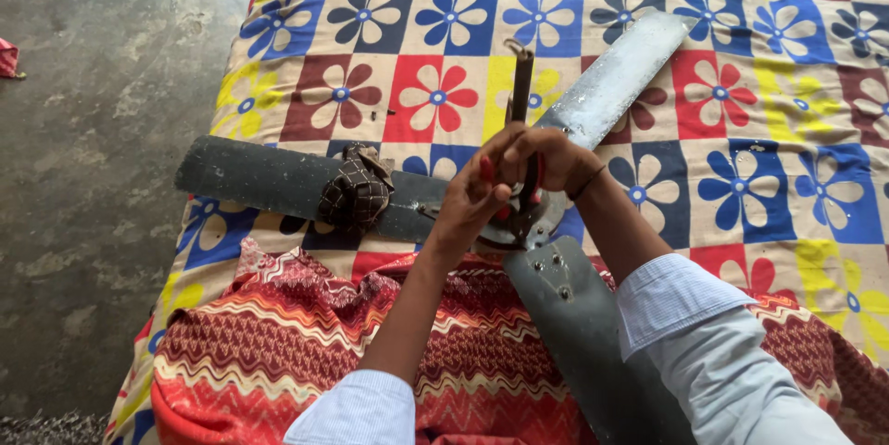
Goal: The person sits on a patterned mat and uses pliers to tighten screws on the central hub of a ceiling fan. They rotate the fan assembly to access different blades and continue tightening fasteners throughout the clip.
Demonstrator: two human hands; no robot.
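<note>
**Both hands on the hub of a ceiling fan laid across a bed**

Nearest the camera: two pale blue shirt sleeves, cuffs pushed up the forearms. Under the arms, a red zigzag-patterned cloth [306, 352] covers the person's lap and the bed's near edge.

One grey fan blade [579, 334] runs from the hub toward the camera, lying over the zigzag cloth between the arms. Screws show near its root.

Mid-frame: left hand [468, 200] and right hand [546, 160] meet over the fan hub [519, 227]. The fingers of both hands are curled closed around something at the hub's centre; a sliver of red shows between them, maybe a tool handle, but I cannot tell what it is. The hands touch each other. A dark band sits on the right wrist.

Left of the hub: a second, darker blade [269, 181] stretches out toward the bed's left edge. A bunched dark checked cloth [355, 190] rests on it, near the left hand but not touching.

Beyond the hands: the downrod [521, 84] points away from the camera, with a hook-like end. A third blade [616, 75], lighter and scuffed, angles off to the upper right.

The whole fan lies on a bedsheet [787, 84] of bright squares printed with flowers in red, blue, yellow and maroon. Far left, a bare grey concrete floor [93, 130].
</note>
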